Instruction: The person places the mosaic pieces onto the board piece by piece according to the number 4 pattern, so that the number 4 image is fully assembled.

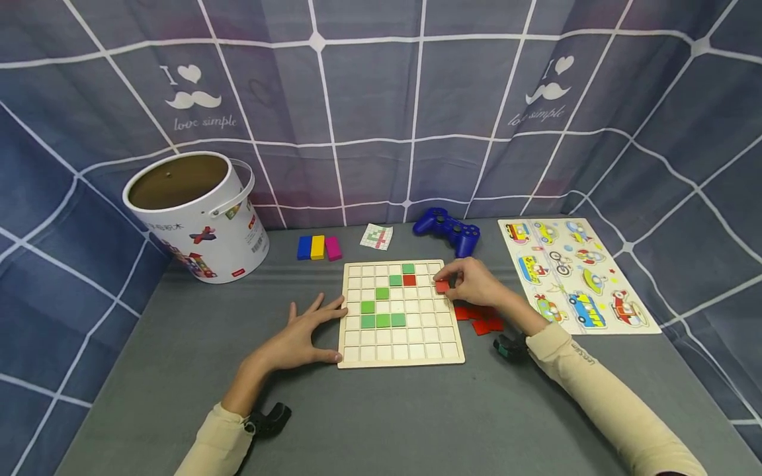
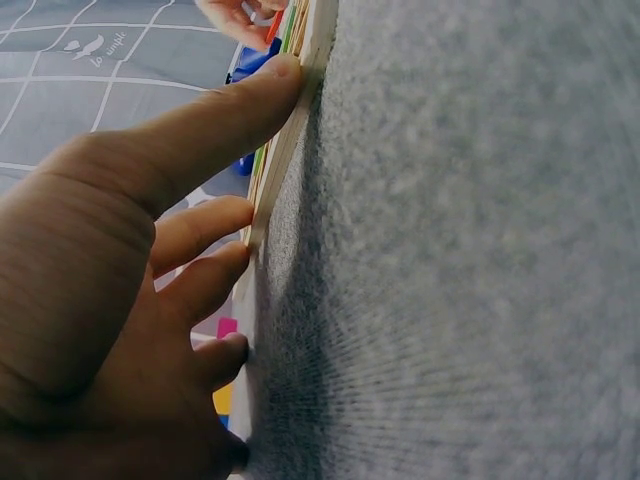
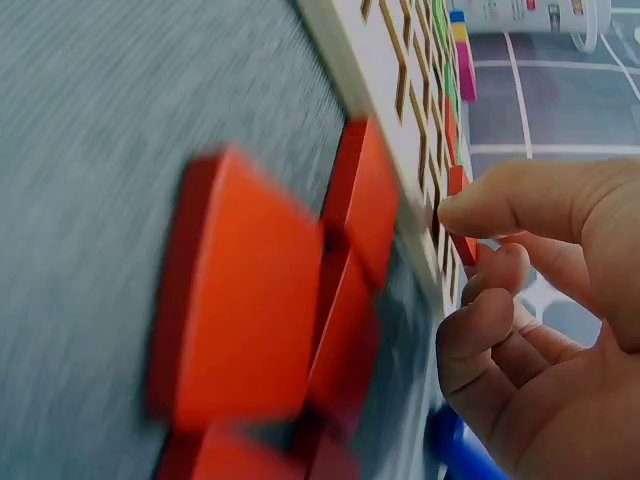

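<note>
A wooden grid board (image 1: pixel 417 354) lies flat on the grey table, with several green tiles (image 1: pixel 383 320) and one red tile (image 1: pixel 409 280) set in its squares. My right hand (image 1: pixel 473 281) pinches another red tile (image 3: pixel 459 215) between thumb and fingers over the board's right edge. Several loose red tiles (image 1: pixel 479 318) are heaped below that hand, beside the board. My left hand (image 1: pixel 299 338) is spread at the board's left side, thumb and fingertips touching its edge; the left wrist view shows the thumb (image 2: pixel 225 115) against the wooden rim.
A white bucket (image 1: pixel 238 248) stands at the back left. Blue, yellow and magenta blocks (image 1: pixel 318 248), a small pattern card (image 1: pixel 376 237) and a blue game controller (image 1: pixel 446 229) lie behind the board. A vehicle picture board (image 1: pixel 574 274) lies at right. A checked curtain (image 1: pixel 369 106) hangs behind.
</note>
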`<state>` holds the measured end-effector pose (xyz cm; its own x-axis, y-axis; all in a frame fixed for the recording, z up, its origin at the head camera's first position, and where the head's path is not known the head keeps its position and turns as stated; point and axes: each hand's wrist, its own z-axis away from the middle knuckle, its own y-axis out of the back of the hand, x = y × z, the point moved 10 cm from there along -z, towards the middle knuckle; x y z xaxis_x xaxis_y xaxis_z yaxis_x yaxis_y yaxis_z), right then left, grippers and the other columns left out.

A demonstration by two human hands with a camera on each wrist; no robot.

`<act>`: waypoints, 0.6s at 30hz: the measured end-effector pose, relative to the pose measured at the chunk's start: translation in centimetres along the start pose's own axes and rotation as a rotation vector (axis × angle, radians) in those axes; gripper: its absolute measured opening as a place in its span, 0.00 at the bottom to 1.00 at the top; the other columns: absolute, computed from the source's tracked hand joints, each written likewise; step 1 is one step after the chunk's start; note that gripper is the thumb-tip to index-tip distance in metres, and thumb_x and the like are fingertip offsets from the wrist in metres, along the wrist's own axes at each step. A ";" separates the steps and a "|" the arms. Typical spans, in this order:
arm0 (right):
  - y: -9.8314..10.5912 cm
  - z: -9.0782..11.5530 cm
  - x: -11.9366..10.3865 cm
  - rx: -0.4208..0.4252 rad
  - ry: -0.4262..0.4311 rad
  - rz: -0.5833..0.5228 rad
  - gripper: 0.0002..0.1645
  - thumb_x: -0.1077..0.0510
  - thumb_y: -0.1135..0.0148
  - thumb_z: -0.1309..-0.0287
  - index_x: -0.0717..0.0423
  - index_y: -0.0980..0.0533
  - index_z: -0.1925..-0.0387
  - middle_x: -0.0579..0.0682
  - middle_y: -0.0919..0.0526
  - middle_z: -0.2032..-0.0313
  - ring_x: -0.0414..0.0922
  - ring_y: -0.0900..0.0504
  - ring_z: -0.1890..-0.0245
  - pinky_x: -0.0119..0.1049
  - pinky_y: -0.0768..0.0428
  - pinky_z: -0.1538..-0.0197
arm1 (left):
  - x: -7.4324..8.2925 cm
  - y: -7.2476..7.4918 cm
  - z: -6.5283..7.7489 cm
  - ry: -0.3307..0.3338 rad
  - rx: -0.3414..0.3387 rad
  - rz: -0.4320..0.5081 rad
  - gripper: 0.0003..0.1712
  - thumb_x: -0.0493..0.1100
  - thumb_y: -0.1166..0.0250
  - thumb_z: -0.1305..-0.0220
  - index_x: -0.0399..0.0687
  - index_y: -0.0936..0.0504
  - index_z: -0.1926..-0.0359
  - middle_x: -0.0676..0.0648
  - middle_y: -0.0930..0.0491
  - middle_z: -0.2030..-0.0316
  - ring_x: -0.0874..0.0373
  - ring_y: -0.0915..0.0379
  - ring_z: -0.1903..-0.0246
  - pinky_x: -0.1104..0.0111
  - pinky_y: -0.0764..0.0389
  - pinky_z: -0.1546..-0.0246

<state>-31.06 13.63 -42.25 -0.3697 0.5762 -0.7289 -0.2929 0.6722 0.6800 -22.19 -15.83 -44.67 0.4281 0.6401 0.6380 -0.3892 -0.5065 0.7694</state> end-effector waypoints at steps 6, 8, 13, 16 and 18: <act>-1.2 -1.2 -1.7 0.028 0.043 0.012 0.21 0.71 0.30 0.59 0.58 0.14 0.58 0.50 0.16 0.64 0.39 0.31 0.81 0.33 0.29 0.74 | 0.0 -0.1 -0.1 0.016 -0.006 0.005 0.51 0.54 0.20 0.50 0.53 0.32 0.27 0.51 0.48 0.23 0.37 0.68 0.24 0.28 0.81 0.41; -1.8 -1.6 -2.2 0.026 0.051 0.016 0.20 0.71 0.30 0.59 0.57 0.15 0.59 0.50 0.15 0.64 0.38 0.30 0.81 0.33 0.29 0.73 | 0.0 -0.1 -0.1 0.017 -0.005 0.003 0.50 0.54 0.20 0.50 0.54 0.32 0.27 0.51 0.48 0.23 0.36 0.67 0.24 0.28 0.81 0.41; -3.2 -2.3 -3.1 -0.006 0.064 0.049 0.18 0.70 0.30 0.56 0.56 0.14 0.59 0.48 0.14 0.63 0.37 0.30 0.81 0.33 0.29 0.73 | 0.0 0.0 -0.1 0.016 0.001 -0.003 0.51 0.54 0.20 0.51 0.54 0.32 0.27 0.51 0.48 0.23 0.36 0.67 0.24 0.28 0.81 0.41; -3.7 -2.5 -3.5 -0.017 0.079 0.096 0.17 0.69 0.30 0.55 0.56 0.13 0.60 0.47 0.14 0.62 0.37 0.28 0.80 0.34 0.27 0.71 | 0.0 0.0 -0.1 0.020 -0.002 -0.003 0.51 0.54 0.20 0.51 0.54 0.32 0.27 0.51 0.48 0.23 0.36 0.67 0.24 0.28 0.81 0.41; -3.9 -2.6 -3.8 -0.020 0.091 0.135 0.17 0.68 0.30 0.56 0.55 0.13 0.61 0.47 0.14 0.63 0.38 0.27 0.79 0.35 0.27 0.70 | 0.0 0.0 -0.1 0.022 -0.005 -0.003 0.51 0.54 0.20 0.51 0.54 0.32 0.27 0.51 0.48 0.23 0.36 0.67 0.24 0.28 0.81 0.41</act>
<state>-30.82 7.58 -41.97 -0.4845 0.6156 -0.6215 -0.2524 0.5819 0.7731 -22.26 -15.73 -44.67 0.4114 0.6538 0.6351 -0.3921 -0.5021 0.7708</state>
